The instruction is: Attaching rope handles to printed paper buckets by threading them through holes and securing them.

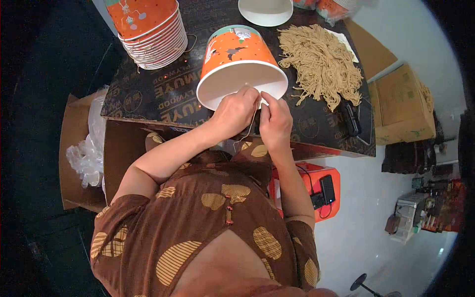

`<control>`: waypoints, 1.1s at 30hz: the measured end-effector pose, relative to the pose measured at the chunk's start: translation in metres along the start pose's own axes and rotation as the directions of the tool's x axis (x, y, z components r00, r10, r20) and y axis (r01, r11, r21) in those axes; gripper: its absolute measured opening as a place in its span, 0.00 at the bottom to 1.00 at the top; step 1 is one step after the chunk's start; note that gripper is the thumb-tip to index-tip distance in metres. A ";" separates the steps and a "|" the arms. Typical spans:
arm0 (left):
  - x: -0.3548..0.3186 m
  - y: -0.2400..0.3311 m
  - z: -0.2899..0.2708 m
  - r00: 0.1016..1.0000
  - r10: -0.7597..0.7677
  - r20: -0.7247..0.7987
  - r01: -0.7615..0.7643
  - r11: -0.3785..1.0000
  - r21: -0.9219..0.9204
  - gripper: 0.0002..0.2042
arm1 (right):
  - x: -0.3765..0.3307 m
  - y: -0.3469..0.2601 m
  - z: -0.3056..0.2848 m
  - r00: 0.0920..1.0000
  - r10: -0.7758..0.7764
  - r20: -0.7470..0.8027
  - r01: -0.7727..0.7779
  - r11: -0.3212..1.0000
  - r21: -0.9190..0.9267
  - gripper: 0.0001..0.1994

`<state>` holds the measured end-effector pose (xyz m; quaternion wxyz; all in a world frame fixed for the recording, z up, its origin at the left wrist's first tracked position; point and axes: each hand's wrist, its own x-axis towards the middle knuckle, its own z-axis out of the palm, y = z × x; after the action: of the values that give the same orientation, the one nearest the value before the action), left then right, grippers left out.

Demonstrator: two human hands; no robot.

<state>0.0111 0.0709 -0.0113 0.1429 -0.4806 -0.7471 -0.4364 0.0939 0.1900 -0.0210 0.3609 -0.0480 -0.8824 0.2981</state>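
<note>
An orange paper bucket with printed dark figures lies tilted on the table, its white mouth facing me. At the near edge of that mouth, my left hand is closed in a pinch on a thin beige cord. Close beside it, my right hand is closed too, thumb and fingers pinched on the cord at the bucket's rim. The loose end of the cord hangs down between both hands. My fingers partly hide where cord and rim meet.
A nested stack of orange buckets stands at the far left, and a white-mouthed bucket at the back. A heap of beige cords lies right, near a black object. Cardboard boxes and a red stool are beside the table.
</note>
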 end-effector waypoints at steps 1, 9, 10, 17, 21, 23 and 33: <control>0.000 -0.001 -0.001 1.000 0.000 0.001 0.000 1.000 0.000 0.04 | 0.000 0.000 -0.001 1.000 0.001 -0.001 -0.001 1.000 0.000 0.14; 0.002 -0.004 -0.007 0.996 -0.048 0.075 0.055 0.994 -0.094 0.07 | 0.008 0.002 -0.013 0.974 0.089 0.207 -0.113 0.988 0.106 0.12; 0.002 -0.005 -0.006 0.996 -0.049 0.076 0.056 0.994 -0.095 0.07 | 0.008 0.002 -0.014 0.974 0.090 0.208 -0.114 0.988 0.105 0.12; 0.003 -0.002 -0.013 0.984 -0.143 0.110 0.161 0.971 -0.179 0.05 | 0.006 0.002 -0.013 0.986 0.097 0.133 -0.113 0.987 0.115 0.06; 0.005 -0.002 -0.017 0.950 -0.233 0.208 0.283 0.924 -0.257 0.03 | 0.002 0.005 -0.010 0.996 0.043 0.082 -0.054 0.989 0.140 0.04; 0.005 -0.002 -0.019 0.926 -0.290 0.243 0.354 0.890 -0.288 0.02 | 0.003 0.005 -0.012 0.996 -0.007 0.093 -0.008 0.988 0.157 0.03; 0.009 -0.007 -0.020 0.934 -0.316 0.167 0.342 0.926 -0.161 0.02 | 0.002 0.005 -0.024 0.940 -0.234 0.248 0.246 0.969 -0.016 0.11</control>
<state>-0.0030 0.0599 0.0025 -0.0304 -0.3886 -0.7808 -0.4884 0.1075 0.2065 -0.0093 0.2820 0.0884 -0.9261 0.2346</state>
